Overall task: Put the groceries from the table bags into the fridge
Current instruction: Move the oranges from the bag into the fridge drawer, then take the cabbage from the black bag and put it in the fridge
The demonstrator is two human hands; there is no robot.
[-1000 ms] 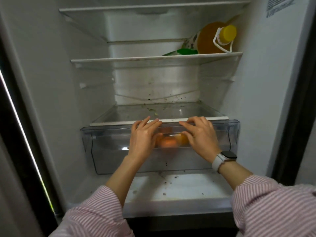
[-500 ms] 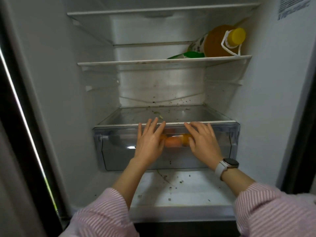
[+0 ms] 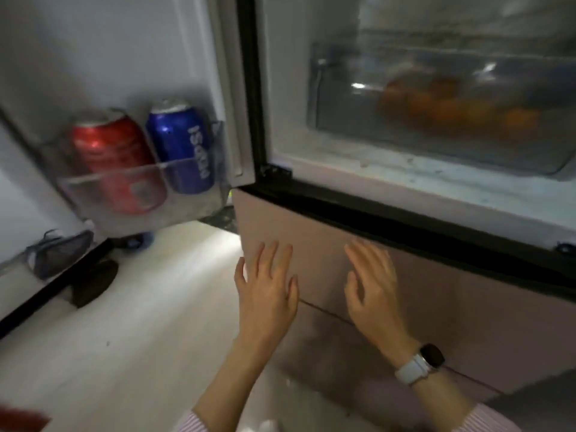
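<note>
The fridge stands open at the upper right, and its clear crisper drawer (image 3: pixel 442 145) sits pushed in with several orange fruits (image 3: pixel 448 104) blurred behind its front. My left hand (image 3: pixel 268 288) and my right hand (image 3: pixel 372 285) hover side by side below the fridge opening, in front of the pink lower door panel (image 3: pixel 467 300). Both hands are empty with fingers spread. The open fridge door (image 3: pixel 118 57) at the left carries a bin (image 3: pixel 131 188) holding a red can (image 3: pixel 115 157) and a blue can (image 3: pixel 184 145).
Pale wood floor (image 3: pixel 124 338) spreads at the lower left. Dark shoes (image 3: pixel 93 282) and a grey item (image 3: pixel 59 254) lie on it under the open door. A black seal frame (image 3: pixel 405 226) runs along the bottom of the fridge opening.
My hands have left the drawer front and dropped below the fridge opening. The view has swung down and left, bringing the door bin and the floor into sight. The drawer is pushed in.
</note>
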